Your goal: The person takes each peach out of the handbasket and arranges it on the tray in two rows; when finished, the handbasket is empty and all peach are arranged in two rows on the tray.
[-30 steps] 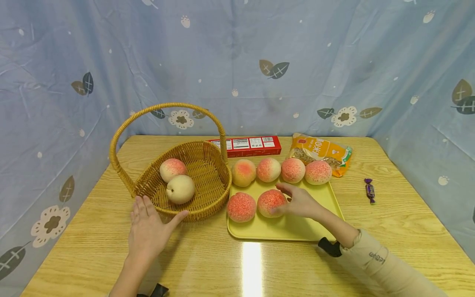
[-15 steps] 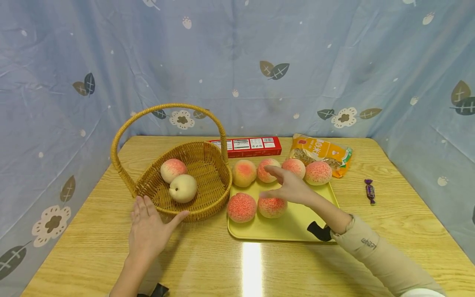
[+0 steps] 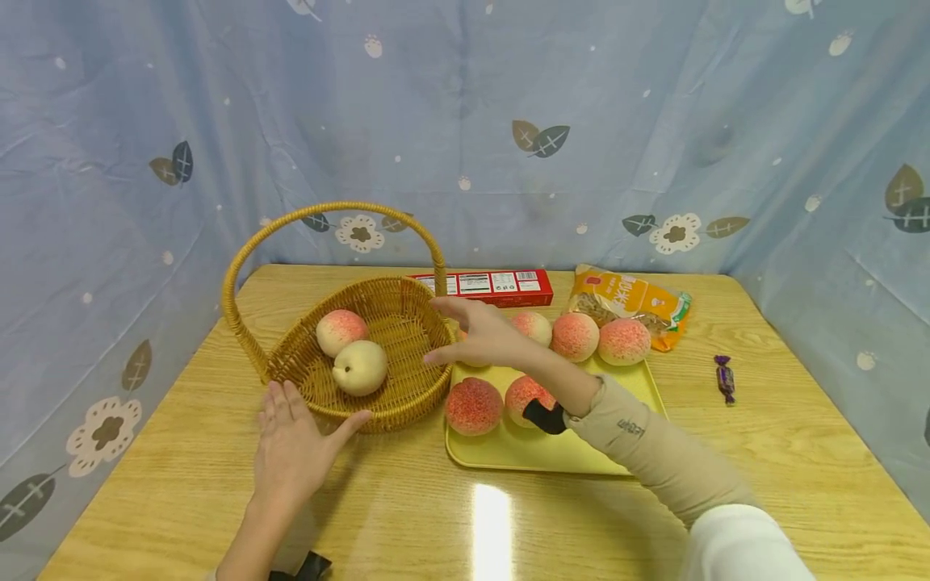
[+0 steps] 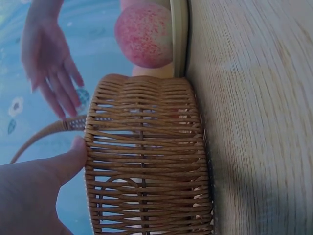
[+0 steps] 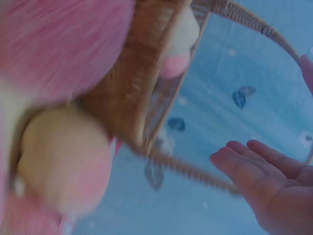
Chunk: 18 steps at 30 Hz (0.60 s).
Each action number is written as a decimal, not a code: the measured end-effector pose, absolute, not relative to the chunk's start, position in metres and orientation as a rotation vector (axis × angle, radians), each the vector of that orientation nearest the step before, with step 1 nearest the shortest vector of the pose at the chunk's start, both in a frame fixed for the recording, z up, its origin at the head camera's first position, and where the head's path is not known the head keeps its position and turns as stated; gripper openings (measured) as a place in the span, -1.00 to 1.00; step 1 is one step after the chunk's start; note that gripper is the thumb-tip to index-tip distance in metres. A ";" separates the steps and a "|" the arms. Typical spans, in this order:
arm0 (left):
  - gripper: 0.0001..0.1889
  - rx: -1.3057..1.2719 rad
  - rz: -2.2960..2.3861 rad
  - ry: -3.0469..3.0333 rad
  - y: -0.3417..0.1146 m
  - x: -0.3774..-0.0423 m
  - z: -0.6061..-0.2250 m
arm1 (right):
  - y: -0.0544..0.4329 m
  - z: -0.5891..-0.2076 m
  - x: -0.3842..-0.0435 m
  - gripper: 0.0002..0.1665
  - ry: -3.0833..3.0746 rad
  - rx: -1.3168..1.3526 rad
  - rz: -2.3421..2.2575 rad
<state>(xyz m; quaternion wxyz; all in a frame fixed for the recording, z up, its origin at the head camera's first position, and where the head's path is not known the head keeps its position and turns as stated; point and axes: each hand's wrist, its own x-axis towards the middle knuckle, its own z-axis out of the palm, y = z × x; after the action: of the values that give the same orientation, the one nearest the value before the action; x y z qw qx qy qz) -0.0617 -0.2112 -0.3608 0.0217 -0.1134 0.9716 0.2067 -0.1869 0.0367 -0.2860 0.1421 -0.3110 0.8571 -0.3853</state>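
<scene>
At the left of the table, a wicker basket (image 3: 407,403) with a tall arched handle holds a pink-and-white peach (image 3: 341,332) and a pale cream peach (image 3: 360,369). My left hand (image 3: 291,452) rests against its near side with fingers straight; in the left wrist view the thumb (image 4: 68,161) touches the rim. My right hand (image 3: 483,332), fingers spread and nothing in them, hovers by the basket's right rim. Below it lies a yellow tray (image 3: 559,460) with several peaches, among them a red one (image 3: 474,407) at the front left. The right hand partly hides a yellowish peach (image 5: 68,161).
Behind the tray lie a red box (image 3: 508,289) and an orange food bag (image 3: 632,300). A purple wrapped candy (image 3: 725,379) sits on the right of the wooden table (image 3: 392,516). A blue patterned curtain (image 3: 465,97) closes off the back and sides.
My right hand has left the front-row peach on the tray, risen and moved left to the basket's edge, empty. The cream peach has shifted slightly right. My left hand stays at the basket.
</scene>
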 end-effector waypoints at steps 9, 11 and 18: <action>0.31 -0.352 0.635 3.019 -0.212 -0.062 -0.362 | -0.039 -0.305 -0.203 -0.21 2.254 -0.562 -1.241; 0.32 -0.350 0.638 3.022 -0.212 -0.061 -0.361 | -0.050 -0.310 -0.207 -0.22 2.269 -0.525 -1.209; 0.31 -0.345 0.633 3.025 -0.210 -0.062 -0.360 | -0.075 -0.319 -0.223 -0.20 2.351 -0.383 -1.105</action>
<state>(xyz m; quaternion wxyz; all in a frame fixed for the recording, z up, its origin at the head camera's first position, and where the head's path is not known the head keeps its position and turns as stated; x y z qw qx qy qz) -0.0616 -0.2103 -0.3600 0.0159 -0.1108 0.9727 0.2034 -0.2226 -0.0753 -0.3193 0.2551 -0.1409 0.8657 -0.4070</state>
